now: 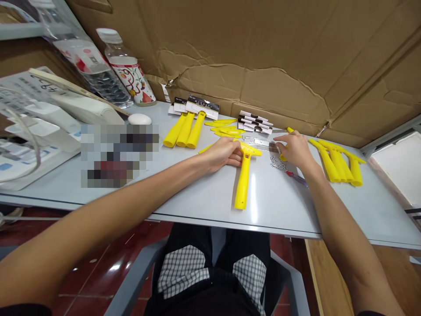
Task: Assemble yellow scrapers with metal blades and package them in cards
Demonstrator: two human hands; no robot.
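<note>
Near the centre of the frame, above a pale grey worktop, the left hand has its fingers clamped on the left end of the crossbar of a yellow T-shaped handle, whose stem points down toward the worktop's near edge. Right of centre, the right hand reaches over the worktop beside a small yellow piece; whether its fingers grip that piece cannot be told.

Between the hands lie thin metal strips. Just below the right fingers is a loose heap of small metal parts, set directly on the worktop, and near it a screwdriver, partly hidden by the wrist. Flat yellow pieces and folded black-and-white cards lie behind the hands.

At upper centre, three yellow handles with cards lie side by side; at right, more yellow handles are grouped together.

Two containers fill the upper left: a ribbed clear bottle and a bottle with a red-and-white label, both white-capped. Whether either holds liquid is unclear. A white rounded object sits near them, above a pixelated patch.
</note>
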